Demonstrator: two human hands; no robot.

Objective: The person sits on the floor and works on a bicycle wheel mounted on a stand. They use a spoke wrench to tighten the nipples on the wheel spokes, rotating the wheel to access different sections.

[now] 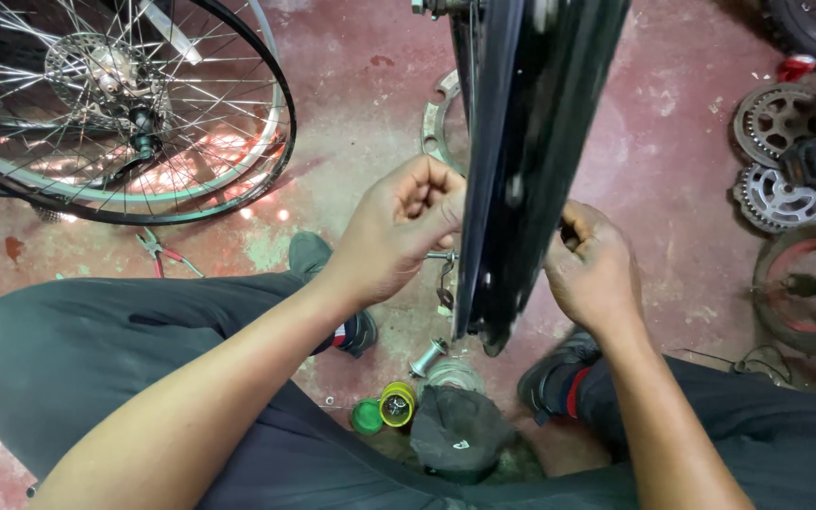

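Few packages show here, and no signs or screens. On the red floor (672, 151) between the person's two shoes stands a small round yellow container (396, 404), tipped so its open mouth faces the camera, dark inside. Touching it on its left lies a round green lid (365, 416), flat on the floor. Just beside them to the right sits a black cap (458, 432) bearing a small white emblem, a label of sorts, on its front panel. At the top right edge of the floor, near the sprockets, lies a small red package (795, 67), too blurred to tell its kind.
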